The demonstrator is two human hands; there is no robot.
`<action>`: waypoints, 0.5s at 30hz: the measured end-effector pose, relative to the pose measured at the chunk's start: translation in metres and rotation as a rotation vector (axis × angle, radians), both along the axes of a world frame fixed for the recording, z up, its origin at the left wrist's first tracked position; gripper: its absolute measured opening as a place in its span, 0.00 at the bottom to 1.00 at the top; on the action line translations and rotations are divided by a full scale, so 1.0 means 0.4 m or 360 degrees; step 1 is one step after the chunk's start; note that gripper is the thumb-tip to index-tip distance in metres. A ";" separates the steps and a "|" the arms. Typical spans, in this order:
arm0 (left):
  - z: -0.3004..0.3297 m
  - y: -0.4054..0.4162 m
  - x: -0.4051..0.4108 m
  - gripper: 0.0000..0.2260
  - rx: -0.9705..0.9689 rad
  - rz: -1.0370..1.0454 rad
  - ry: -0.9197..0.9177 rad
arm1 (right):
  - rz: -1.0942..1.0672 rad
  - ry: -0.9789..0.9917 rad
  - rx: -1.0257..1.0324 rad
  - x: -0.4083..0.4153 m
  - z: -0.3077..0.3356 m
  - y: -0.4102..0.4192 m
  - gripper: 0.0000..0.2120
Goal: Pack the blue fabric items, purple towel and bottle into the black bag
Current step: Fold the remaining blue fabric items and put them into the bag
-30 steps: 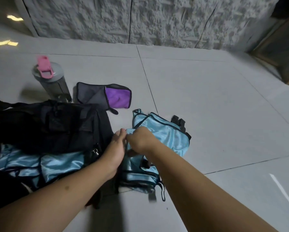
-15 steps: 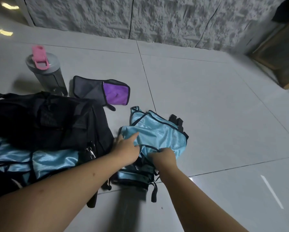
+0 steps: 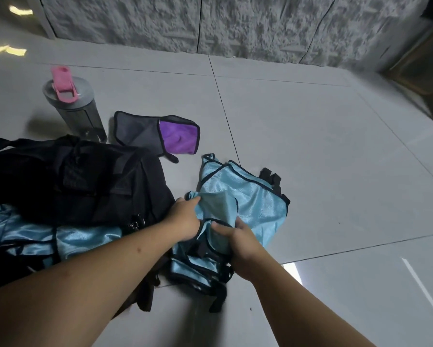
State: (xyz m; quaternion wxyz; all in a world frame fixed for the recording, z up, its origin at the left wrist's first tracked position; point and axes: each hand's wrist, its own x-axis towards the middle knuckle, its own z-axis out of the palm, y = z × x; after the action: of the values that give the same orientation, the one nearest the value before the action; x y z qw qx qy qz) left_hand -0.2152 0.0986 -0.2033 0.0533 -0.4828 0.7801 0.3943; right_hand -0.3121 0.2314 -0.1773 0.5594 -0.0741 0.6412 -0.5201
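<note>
Both hands grip the blue fabric (image 3: 248,199) on the floor (image 3: 323,146): left hand (image 3: 184,219) pinching its fold, right hand (image 3: 240,242) apparently clutching the trim, beside the bag (image 3: 85,181).

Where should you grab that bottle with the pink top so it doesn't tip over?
Hold the bottle round the middle of its grey body, coming from the right side, where the floor is bare. It stands upright and its body is round, so fingers can wrap it. The black bag crowds its near side.
</note>
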 end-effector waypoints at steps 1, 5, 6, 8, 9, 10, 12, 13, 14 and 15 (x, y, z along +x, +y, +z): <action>-0.002 0.003 0.003 0.31 0.0008 0.0008 0.0030 | 0.0029 -0.0050 -0.0034 0.004 -0.003 -0.001 0.17; -0.001 0.011 0.015 0.32 0.0083 0.0028 0.0091 | 0.0112 0.0106 0.0095 0.020 0.008 -0.010 0.12; 0.004 0.011 0.018 0.31 0.0117 0.0043 0.0133 | 0.0108 0.0145 0.0146 0.019 0.017 -0.010 0.11; 0.019 0.011 0.030 0.28 0.0219 0.0120 0.0305 | 0.0079 0.0142 0.0187 0.008 0.036 -0.005 0.08; 0.036 0.010 0.039 0.26 0.0266 0.0192 0.0438 | 0.0070 0.0114 0.0170 -0.002 0.048 -0.002 0.08; 0.053 0.010 0.049 0.23 0.0314 0.0279 0.0578 | 0.0061 0.0079 0.0134 -0.012 0.061 0.002 0.10; 0.099 0.009 0.074 0.19 0.0409 0.0419 0.0825 | 0.0073 0.0022 0.0051 -0.032 0.094 0.002 0.14; 0.123 0.008 0.088 0.17 0.0465 0.0479 0.0913 | 0.0084 -0.0002 0.0019 -0.040 0.112 0.001 0.15; 0.144 0.007 0.105 0.16 0.0523 0.0543 0.0981 | 0.0093 -0.0041 -0.0017 -0.044 0.133 -0.001 0.16; 0.164 0.006 0.124 0.13 0.0591 0.0598 0.1054 | 0.0103 -0.0075 -0.0058 -0.050 0.151 -0.004 0.16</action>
State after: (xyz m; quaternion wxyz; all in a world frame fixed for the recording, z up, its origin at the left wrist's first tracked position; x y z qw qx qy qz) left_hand -0.1657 0.1010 -0.1376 -0.1869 -0.4462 0.5691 0.6649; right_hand -0.3321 0.2299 -0.1169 0.5895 -0.0926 0.6155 -0.5149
